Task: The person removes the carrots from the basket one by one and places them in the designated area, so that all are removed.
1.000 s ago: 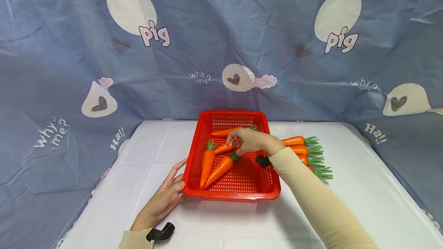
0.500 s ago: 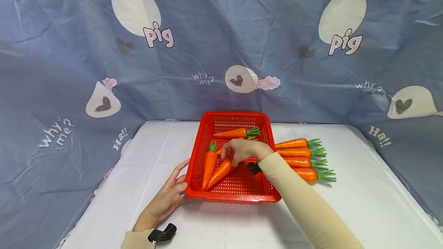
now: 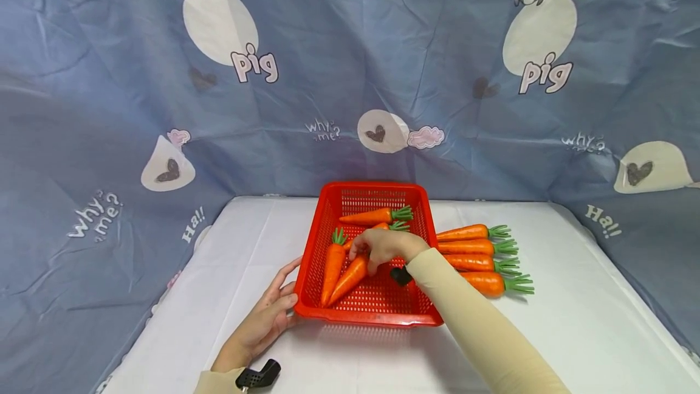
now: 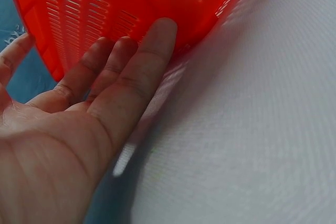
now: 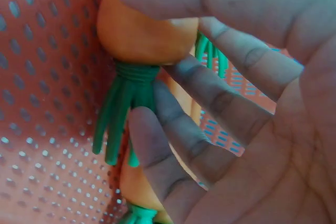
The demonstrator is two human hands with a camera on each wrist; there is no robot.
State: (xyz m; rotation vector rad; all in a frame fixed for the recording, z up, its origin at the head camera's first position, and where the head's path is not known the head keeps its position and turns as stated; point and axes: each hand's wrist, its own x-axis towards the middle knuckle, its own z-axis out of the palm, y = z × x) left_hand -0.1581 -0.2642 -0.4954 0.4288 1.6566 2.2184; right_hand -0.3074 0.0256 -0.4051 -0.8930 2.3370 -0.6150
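Partly hidden, a carrot (image 3: 349, 280) is pinched by the right hand (image 3: 383, 247) in a red basket (image 3: 369, 318).
Its leaves (image 5: 116, 116) are masked in the head view; the basket is touched by the left hand (image 3: 265, 322), fingers spread.

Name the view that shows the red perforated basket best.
The head view: it takes in nearly the whole red perforated basket, rim and inside, though the right sleeve crosses one edge. The left wrist view shows only part of its outer wall beyond the left hand; the right wrist view, only part of its inside.
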